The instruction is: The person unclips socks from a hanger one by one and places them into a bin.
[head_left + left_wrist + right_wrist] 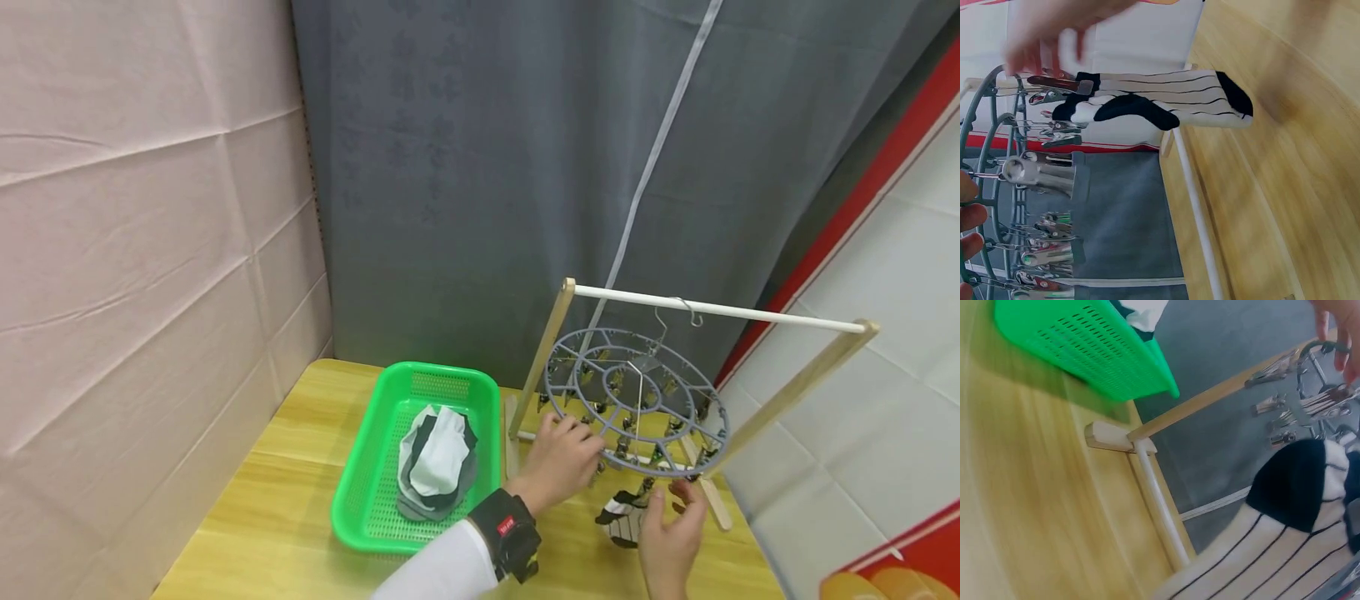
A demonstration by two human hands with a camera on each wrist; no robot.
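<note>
A grey round clip hanger [636, 400] hangs by its hook, with many metal clips below its rings. My left hand [566, 461] grips its near rim; its fingertips [969, 219] also show at the edge of the left wrist view. A white sock with dark stripes and black toe and heel [1166, 97] dangles from a clip [1063, 84] at the hanger's near right side. Beside that clip is my right hand [673, 533], thumb and fingers spread apart, blurred in the left wrist view. In the right wrist view the sock [1291, 487] fills the lower right.
A wooden stand with a white top bar [720, 310] carries the hanger. To its left, a green basket [347, 500] contains several white, black and grey cloth pieces [438, 458]. Behind are a grey curtain [465, 192] and, at right, a white wall [892, 333] with red trim.
</note>
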